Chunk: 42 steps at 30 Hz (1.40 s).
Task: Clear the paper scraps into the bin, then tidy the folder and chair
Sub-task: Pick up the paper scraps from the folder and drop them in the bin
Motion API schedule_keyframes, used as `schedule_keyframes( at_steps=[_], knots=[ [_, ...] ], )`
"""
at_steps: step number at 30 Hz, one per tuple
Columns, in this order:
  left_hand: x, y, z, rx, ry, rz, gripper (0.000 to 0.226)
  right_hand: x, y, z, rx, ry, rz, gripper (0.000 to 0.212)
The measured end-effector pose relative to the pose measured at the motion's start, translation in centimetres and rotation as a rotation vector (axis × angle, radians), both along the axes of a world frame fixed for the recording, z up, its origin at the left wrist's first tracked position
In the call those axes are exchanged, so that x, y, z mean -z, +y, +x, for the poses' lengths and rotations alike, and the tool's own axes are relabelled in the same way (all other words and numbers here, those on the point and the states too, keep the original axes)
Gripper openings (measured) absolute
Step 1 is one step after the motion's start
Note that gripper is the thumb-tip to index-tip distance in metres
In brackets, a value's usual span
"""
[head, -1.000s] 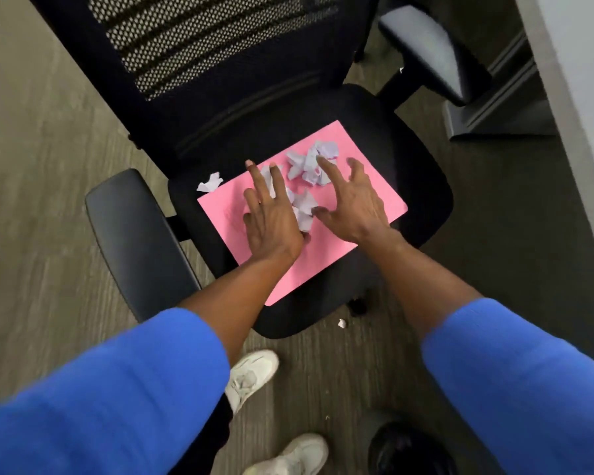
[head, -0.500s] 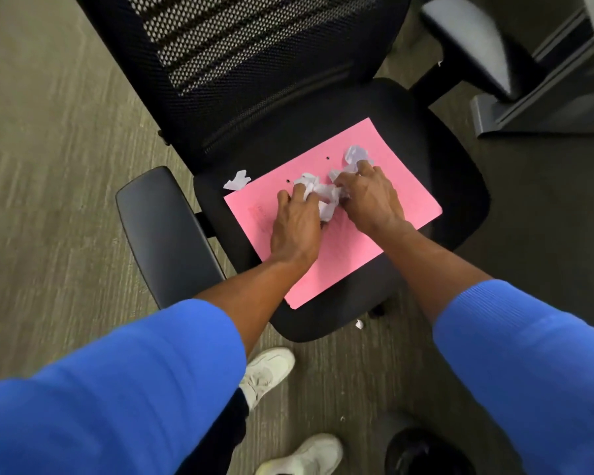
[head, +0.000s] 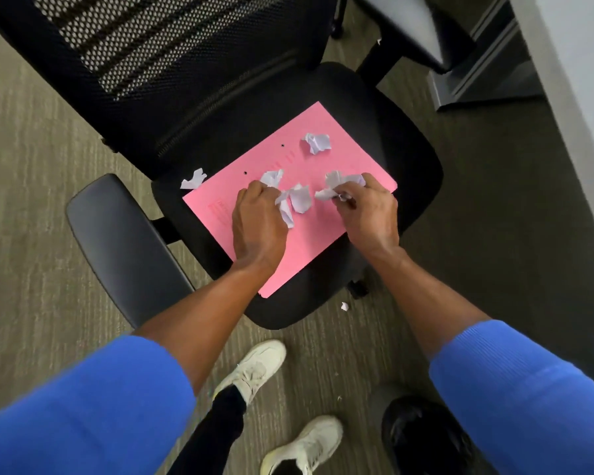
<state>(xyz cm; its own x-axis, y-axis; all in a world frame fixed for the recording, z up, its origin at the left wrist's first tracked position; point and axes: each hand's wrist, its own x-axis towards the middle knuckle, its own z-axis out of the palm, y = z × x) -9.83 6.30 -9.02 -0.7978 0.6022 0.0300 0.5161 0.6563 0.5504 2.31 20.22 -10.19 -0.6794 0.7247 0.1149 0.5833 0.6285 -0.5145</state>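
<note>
A pink folder (head: 343, 132) lies flat on the seat of a black office chair (head: 415, 166). Crumpled white paper scraps are scattered on it. My left hand (head: 258, 224) is curled around scraps (head: 297, 200) at the folder's middle. My right hand (head: 367, 214) is closed on another bunch of scraps (head: 340, 183) further right. One loose scrap (head: 318, 142) rests near the folder's far edge. Another scrap (head: 193, 180) sits on the seat just off the folder's left corner. A tiny scrap (head: 344, 306) lies on the floor below the seat's front.
The chair's mesh backrest (head: 172, 39) rises behind the seat, with armrests at left (head: 124, 248) and upper right (head: 412, 22). A dark bin (head: 426, 437) stands on the carpet at bottom right, beside my white shoes (head: 251, 368). A grey desk leg (head: 484, 70) and wall are at right.
My hands went from flat and spread over the scraps to closed on bunches of them, then drew apart. One scrap was left near the folder's far edge.
</note>
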Motion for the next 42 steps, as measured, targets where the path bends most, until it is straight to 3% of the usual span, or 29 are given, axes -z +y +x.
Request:
schedule_keyframes(
  at_steps=[7, 14, 19, 27, 32, 36, 39, 42],
  knots=[
    [-0.9, 0.2, 4.6, 0.065, 0.026, 0.125, 0.021, -0.4, -1.5, 7.7, 0.283, 0.094, -0.046, 0.019],
    [0.2, 0.4, 15.1, 0.278, -0.086, 0.143, 0.028, 1.3, -6.5, 18.1, 0.53, 0.074, -0.179, 0.02],
    [2.7, -0.3, 22.4, 0.409, -0.188, 0.059, 0.031, 3.6, -11.0, 26.1, 0.768, 0.031, -0.448, 0.021],
    [6.9, -4.1, 33.6, 0.63, -0.308, -0.168, 0.04, 7.7, -19.4, 38.1, 0.943, -0.087, -0.43, 0.017],
    [9.3, -6.8, 40.9, 0.719, -0.398, -0.387, 0.024, 11.6, -23.2, 44.7, 0.978, -0.16, -0.385, 0.021],
    [11.2, -6.7, 43.2, 0.731, -0.538, -0.254, 0.034, 12.9, -24.1, 46.6, 0.955, -0.138, -0.394, 0.019],
    [12.1, -6.9, 45.6, 0.803, -0.508, -0.392, 0.025, 14.8, -24.9, 48.9, 0.969, -0.163, -0.384, 0.014],
    [13.7, -7.6, 47.2, 0.822, -0.498, -0.366, 0.025, 16.0, -25.7, 50.3, 0.988, -0.153, -0.387, 0.014]
  ],
)
